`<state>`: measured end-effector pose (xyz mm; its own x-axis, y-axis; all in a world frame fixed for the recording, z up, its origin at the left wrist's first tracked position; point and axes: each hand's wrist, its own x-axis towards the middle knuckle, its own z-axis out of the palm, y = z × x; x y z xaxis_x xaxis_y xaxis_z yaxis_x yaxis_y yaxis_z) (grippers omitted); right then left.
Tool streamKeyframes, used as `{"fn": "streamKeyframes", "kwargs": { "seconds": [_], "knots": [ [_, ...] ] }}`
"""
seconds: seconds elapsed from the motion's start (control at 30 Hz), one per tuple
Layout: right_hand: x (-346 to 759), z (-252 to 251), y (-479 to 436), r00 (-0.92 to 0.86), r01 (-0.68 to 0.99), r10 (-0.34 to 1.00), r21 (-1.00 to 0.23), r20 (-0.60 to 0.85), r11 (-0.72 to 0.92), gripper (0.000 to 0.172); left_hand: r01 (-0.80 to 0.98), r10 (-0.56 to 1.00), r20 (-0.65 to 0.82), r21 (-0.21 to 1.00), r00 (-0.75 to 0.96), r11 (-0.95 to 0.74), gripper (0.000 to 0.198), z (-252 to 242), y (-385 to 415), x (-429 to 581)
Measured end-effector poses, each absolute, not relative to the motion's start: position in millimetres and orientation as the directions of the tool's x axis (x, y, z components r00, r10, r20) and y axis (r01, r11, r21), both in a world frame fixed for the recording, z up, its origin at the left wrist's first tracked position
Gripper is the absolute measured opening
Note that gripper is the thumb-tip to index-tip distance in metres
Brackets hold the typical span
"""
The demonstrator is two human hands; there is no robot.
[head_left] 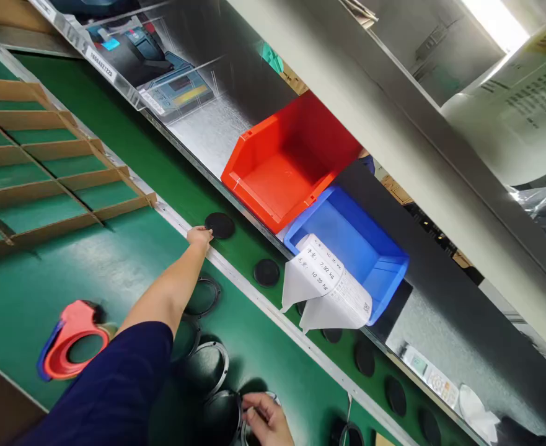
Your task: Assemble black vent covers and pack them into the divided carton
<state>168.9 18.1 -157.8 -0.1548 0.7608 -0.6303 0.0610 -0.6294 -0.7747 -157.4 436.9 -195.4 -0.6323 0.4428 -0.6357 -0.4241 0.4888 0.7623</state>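
1. From where I stand, the green surface (22, 297) takes up most of the near side; past it runs the darker green belt (128, 139), with a pale rail (254, 292) between the two
2. Beyond the belt a metal shelf (207, 133) carries a red bin (291, 164) and a blue bin (375, 248), side by side
3. A cardboard grid (44, 188) lies on the surface, one corner near the left wrist
4. A curled paper (328, 285) hangs from the blue bin over the belt, hiding part of the row of discs; I'd judge it well clear of the left arm's line, which only the low rail crosses
5. An orange-red tape dispenser (60, 353) sits on the surface, beside the left forearm
6. The left hand (200, 236) is the nearer grip by far: it spans the rail, fingers looking closed on the near rim of a black disc (221, 225)
7. The right hand (270, 421) is half curled at the dark rings (227, 362) on the surface; whether it pinches one I cannot tell
8. That disc is at the belt, just past the left fingertips; round, so no long axis, with another disc (266, 272) apart from it down the row
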Motion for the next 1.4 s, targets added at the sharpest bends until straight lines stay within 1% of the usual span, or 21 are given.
{"fn": "streamKeyframes", "kwargs": {
  "seconds": [0.03,0.13,0.2,0.27,0.33,0.4,0.5,0.57,0.67,0.73,0.83,0.9,0.97,1.0,1.03,1.1,1.13,1.2,1.27,1.33,1.4],
  "knots": [
    [168,-153,30,-0.160,0.084,0.759,-0.774,-0.632,-0.627,0.064,-0.440,0.449,-0.641,0.761,-0.623,0.477,0.012,-191,433,-156],
    [164,-138,71,-0.164,0.158,0.775,-0.792,-0.610,-0.590,0.064,-0.458,0.527,-0.637,0.770,-0.562,0.444,0.023,-174,404,-147],
    [162,-129,99,-0.162,0.192,0.813,-0.826,-0.560,-0.530,0.061,-0.451,0.584,-0.640,0.768,-0.500,0.455,0.029,-160,366,-137],
    [161,-123,122,-0.137,0.184,0.858,-0.864,-0.495,-0.469,0.057,-0.435,0.643,-0.641,0.763,-0.419,0.478,0.034,-144,317,-123],
    [161,-119,138,-0.067,0.107,0.888,-0.888,-0.455,-0.447,0.055,-0.418,0.712,-0.621,0.771,-0.328,0.480,0.042,-128,263,-106],
    [165,-117,142,-0.019,-0.031,0.887,-0.886,-0.461,-0.462,0.060,-0.398,0.768,-0.594,0.781,-0.237,0.481,0.051,-110,210,-87],
    [178,-112,127,-0.064,-0.230,0.880,-0.851,-0.471,-0.472,0.064,-0.341,0.792,-0.592,0.783,-0.148,0.521,0.059,-87,143,-58],
    [190,-104,106,-0.107,-0.324,0.869,-0.810,-0.483,-0.489,0.060,-0.313,0.812,-0.573,0.796,-0.114,0.518,0.055,-74,107,-40],
    [207,-90,64,-0.154,-0.412,0.854,-0.754,-0.497,-0.512,0.057,-0.375,0.857,-0.505,0.817,-0.102,0.437,0.046,-56,65,-15],
    [212,-83,36,-0.208,-0.428,0.851,-0.737,-0.482,-0.523,0.058,-0.480,0.865,-0.499,0.771,-0.047,0.419,0.051,-42,43,3],
    [213,-74,-2,-0.310,-0.375,0.841,-0.757,-0.442,-0.536,0.062,-0.604,0.832,-0.552,0.643,0.061,0.471,0.059,-20,16,30],
    [214,-68,-20,-0.302,-0.297,0.867,-0.825,-0.395,-0.480,0.066,-0.645,0.819,-0.571,0.602,0.064,0.470,0.060,-8,1,44],
    [220,-59,-31,-0.193,-0.153,0.944,-0.942,-0.267,-0.298,0.067,-0.664,0.819,-0.570,0.591,0.058,0.458,0.058,0,-10,52],
    [224,-53,-33,-0.135,-0.047,0.978,-0.985,-0.160,-0.167,0.065,-0.670,0.822,-0.566,0.587,0.061,0.454,0.055,3,-16,55],
    [229,-48,-35,-0.104,0.070,0.994,-0.997,-0.039,-0.032,0.061,-0.674,0.825,-0.560,0.583,0.070,0.453,0.053,6,-21,57],
    [238,-39,-35,-0.138,0.275,0.979,-0.944,0.149,0.182,0.051,-0.677,0.833,-0.546,0.580,0.089,0.452,0.050,9,-30,59],
    [241,-36,-34,-0.181,0.343,0.965,-0.907,0.192,0.245,0.049,-0.676,0.839,-0.537,0.584,0.092,0.448,0.050,11,-35,60],
    [242,-35,-33,-0.250,0.421,0.947,-0.857,0.203,0.295,0.049,-0.662,0.843,-0.528,0.596,0.102,0.453,0.053,13,-42,62],
    [240,-38,-31,-0.279,0.441,0.944,-0.849,0.179,0.291,0.054,-0.631,0.833,-0.535,0.601,0.138,0.491,0.061,14,-48,64],
    [237,-42,-29,-0.287,0.416,0.945,-0.869,0.154,0.268,0.064,-0.595,0.814,-0.549,0.595,0.189,0.540,0.068,15,-51,66],
    [236,-42,-27,-0.290,0.364,0.948,-0.902,0.129,0.233,0.074,-0.589,0.807,-0.553,0.588,0.208,0.555,0.069,16,-51,68]
  ]
}}
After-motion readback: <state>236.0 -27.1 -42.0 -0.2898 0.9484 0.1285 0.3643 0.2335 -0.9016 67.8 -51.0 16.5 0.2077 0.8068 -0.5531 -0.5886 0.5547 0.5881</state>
